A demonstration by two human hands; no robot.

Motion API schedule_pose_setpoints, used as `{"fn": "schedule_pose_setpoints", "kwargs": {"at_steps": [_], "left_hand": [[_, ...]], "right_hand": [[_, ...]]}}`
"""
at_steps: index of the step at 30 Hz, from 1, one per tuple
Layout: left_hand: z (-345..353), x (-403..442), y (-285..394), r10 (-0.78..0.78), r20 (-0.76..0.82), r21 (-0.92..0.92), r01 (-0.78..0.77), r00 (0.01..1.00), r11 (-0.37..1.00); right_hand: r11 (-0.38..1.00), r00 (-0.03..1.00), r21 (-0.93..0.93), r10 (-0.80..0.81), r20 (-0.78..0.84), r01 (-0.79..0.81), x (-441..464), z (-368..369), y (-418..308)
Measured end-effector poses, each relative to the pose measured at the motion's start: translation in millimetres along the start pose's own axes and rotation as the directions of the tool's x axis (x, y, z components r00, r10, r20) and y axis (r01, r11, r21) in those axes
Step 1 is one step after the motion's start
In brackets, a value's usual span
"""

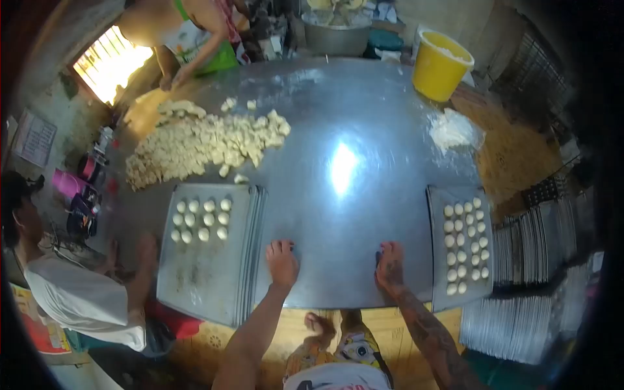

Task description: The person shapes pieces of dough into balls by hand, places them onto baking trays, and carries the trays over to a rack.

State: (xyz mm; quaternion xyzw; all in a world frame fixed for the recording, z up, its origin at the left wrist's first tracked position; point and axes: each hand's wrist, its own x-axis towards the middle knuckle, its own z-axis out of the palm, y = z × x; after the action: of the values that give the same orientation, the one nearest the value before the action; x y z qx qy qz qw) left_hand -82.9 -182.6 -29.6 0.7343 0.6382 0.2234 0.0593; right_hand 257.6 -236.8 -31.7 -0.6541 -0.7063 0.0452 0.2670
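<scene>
My left hand (283, 262) rests palm down on the steel table (338, 227), just right of a stack of trays. Its fingers curl in, and whatever lies beneath them is hidden. Farther right, my right hand (390, 265) is cupped on the same surface with its fingers closed, its underside also out of sight. On the left tray (214, 279), rows of pale round dough balls (204, 220) cover the upper half. Another tray (481, 290), right of my right hand, carries several columns of dough balls (459, 240).
A heap of cut dough pieces (208, 144) spreads over the table's far left. White flour (453, 131) lies near a yellow bucket (442, 70) at right. One person (201, 39) works across the table; another (78, 296) is at left. Stacked trays (513, 325) stand at lower right.
</scene>
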Motion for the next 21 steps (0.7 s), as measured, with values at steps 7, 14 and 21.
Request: {"fn": "schedule_pose_setpoints", "kwargs": {"at_steps": [7,14,21], "left_hand": [[14,36,-15,0.171,0.011,-0.115,-0.168,0.985,0.979],[4,32,3,0.312,0.085,-0.331,-0.269,0.946,0.905],[64,141,24,-0.134,-0.07,-0.18,0.119,0.989,0.976]], "right_hand": [[0.999,0.999,-0.003,0.036,-0.004,-0.036,37,-14,-2],[0.963,0.968,0.158,-0.233,0.093,0.216,15,-19,15],[0.993,0.993,0.069,-0.093,-0.067,0.097,130,51,35]]}}
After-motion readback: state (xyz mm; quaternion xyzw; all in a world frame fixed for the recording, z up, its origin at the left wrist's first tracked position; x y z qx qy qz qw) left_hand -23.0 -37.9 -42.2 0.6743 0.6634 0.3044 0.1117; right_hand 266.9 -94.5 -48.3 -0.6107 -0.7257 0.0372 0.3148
